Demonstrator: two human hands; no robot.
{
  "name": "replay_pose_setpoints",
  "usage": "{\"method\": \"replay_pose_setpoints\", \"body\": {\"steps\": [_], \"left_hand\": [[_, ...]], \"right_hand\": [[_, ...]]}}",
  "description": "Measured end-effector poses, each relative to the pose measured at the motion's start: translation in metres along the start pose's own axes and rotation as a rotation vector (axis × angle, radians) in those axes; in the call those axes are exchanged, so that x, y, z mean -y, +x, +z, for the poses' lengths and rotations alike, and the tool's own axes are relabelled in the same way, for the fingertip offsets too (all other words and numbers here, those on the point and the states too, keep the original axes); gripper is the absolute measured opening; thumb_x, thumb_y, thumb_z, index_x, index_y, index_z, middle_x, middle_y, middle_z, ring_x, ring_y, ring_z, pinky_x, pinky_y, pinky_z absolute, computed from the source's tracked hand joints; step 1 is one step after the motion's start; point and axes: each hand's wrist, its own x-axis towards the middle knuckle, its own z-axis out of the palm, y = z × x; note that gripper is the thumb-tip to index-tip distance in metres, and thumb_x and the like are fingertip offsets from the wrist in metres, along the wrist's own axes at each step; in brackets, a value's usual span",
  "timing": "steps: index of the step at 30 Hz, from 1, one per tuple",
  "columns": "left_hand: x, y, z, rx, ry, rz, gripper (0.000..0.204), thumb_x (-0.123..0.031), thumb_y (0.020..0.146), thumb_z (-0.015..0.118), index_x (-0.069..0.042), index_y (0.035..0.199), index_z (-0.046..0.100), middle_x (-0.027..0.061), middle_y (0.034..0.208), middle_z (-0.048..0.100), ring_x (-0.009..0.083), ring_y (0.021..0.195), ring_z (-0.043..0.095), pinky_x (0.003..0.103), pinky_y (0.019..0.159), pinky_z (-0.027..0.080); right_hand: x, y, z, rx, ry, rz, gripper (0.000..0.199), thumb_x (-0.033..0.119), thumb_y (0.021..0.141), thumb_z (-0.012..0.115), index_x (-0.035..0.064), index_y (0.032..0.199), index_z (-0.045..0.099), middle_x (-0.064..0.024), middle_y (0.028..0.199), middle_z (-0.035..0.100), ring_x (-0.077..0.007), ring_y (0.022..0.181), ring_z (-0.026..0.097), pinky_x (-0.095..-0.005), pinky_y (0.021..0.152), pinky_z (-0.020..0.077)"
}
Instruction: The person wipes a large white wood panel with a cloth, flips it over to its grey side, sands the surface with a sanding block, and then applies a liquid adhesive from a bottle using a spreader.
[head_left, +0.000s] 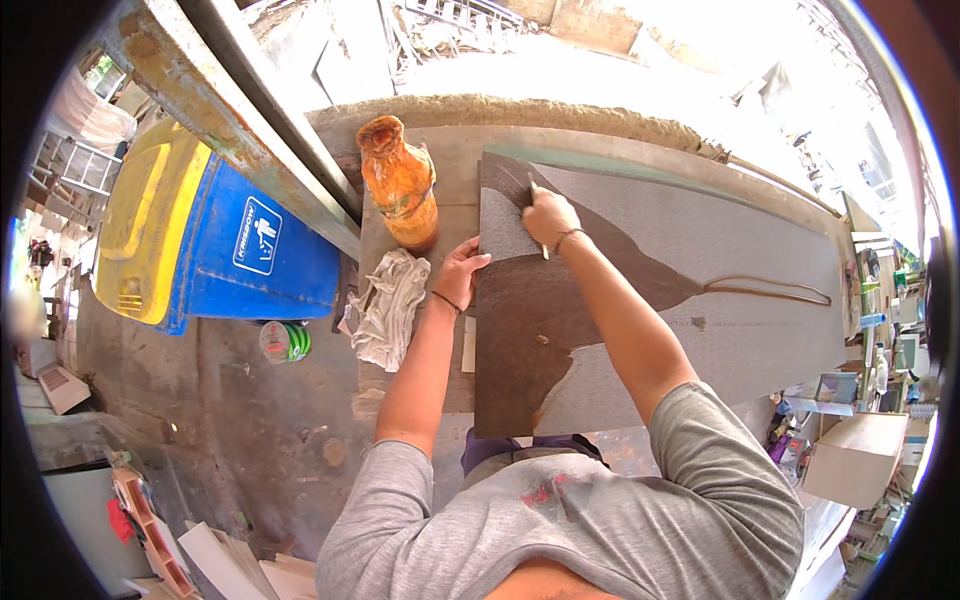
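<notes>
A large grey board [640, 345] lies flat before me on a worktop, partly coated with a wet-looking brown layer [640, 270]. My right hand [552, 218] is over the coated far left part, closed round a thin tool whose pale end [545, 252] shows below the fist; its kind is unclear. At the board's left edge is my left hand [464, 270], its fingers pinching the edge. A line of the brown liquid [765, 287] runs in a narrow loop toward the board's right end. Just beyond my left hand stands an orange, stained bottle [400, 190].
A crumpled white cloth [390, 308] lies beside my left forearm. To the left are a blue bin [265, 255] with a yellow lid [150, 225], a metal post [235, 120] and a green can [288, 342] on the floor. Cluttered shelves and boxes [855, 460] line the right.
</notes>
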Motion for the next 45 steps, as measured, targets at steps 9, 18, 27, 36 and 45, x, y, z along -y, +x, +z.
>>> {"method": "replay_pose_setpoints", "body": {"steps": [9,18,27,36,45], "left_hand": [[0.007,0.007,-0.016,-0.041,0.163,0.066,0.037,0.004,0.077,0.053,-0.001,0.114,0.052,0.0027,0.102,0.058,0.0106,0.094,0.053,0.023,0.085,0.039],[0.007,0.008,-0.033,-0.045,0.034,-0.033,0.020,-0.009,0.083,0.053,-0.004,0.102,0.055,0.0036,0.099,0.059,0.0126,0.088,0.055,0.025,0.080,0.041],[-0.011,-0.013,-0.008,0.050,-0.363,-0.224,0.032,-0.026,0.089,0.043,-0.001,0.108,0.051,0.0134,0.106,0.058,0.0233,0.104,0.051,0.033,0.091,0.038],[0.038,-0.011,-0.024,0.151,-0.633,-0.063,0.043,-0.032,0.092,0.034,0.004,0.112,0.047,0.0166,0.113,0.055,0.0266,0.107,0.050,0.036,0.096,0.034],[0.042,-0.007,-0.032,0.227,-0.564,-0.025,0.045,-0.036,0.093,0.031,0.001,0.111,0.048,0.0123,0.106,0.057,0.0230,0.104,0.050,0.034,0.095,0.034]], "right_hand": [[0.067,-0.003,0.023,0.144,-0.115,-0.337,0.029,0.013,0.072,0.049,0.0062,0.097,0.061,-0.0177,0.091,0.063,-0.0330,0.087,0.061,-0.0395,0.075,0.0489],[0.024,-0.034,-0.075,0.061,0.425,-0.226,0.025,0.010,0.076,0.046,0.0047,0.098,0.056,-0.0191,0.087,0.062,-0.0332,0.084,0.059,-0.0421,0.072,0.0464],[-0.050,-0.050,-0.020,0.020,-0.163,-0.068,0.027,0.012,0.072,0.049,0.0037,0.097,0.055,-0.0233,0.089,0.060,-0.0398,0.087,0.057,-0.0454,0.078,0.0445],[0.006,-0.064,-0.009,0.111,-0.088,-0.243,0.029,0.014,0.073,0.049,0.0065,0.101,0.056,-0.0217,0.088,0.060,-0.0386,0.086,0.056,-0.0453,0.076,0.0440],[0.064,-0.106,0.009,0.215,-0.089,-0.450,0.030,0.013,0.075,0.046,0.0096,0.103,0.054,-0.0210,0.079,0.060,-0.0386,0.075,0.058,-0.0468,0.067,0.0458]]}}
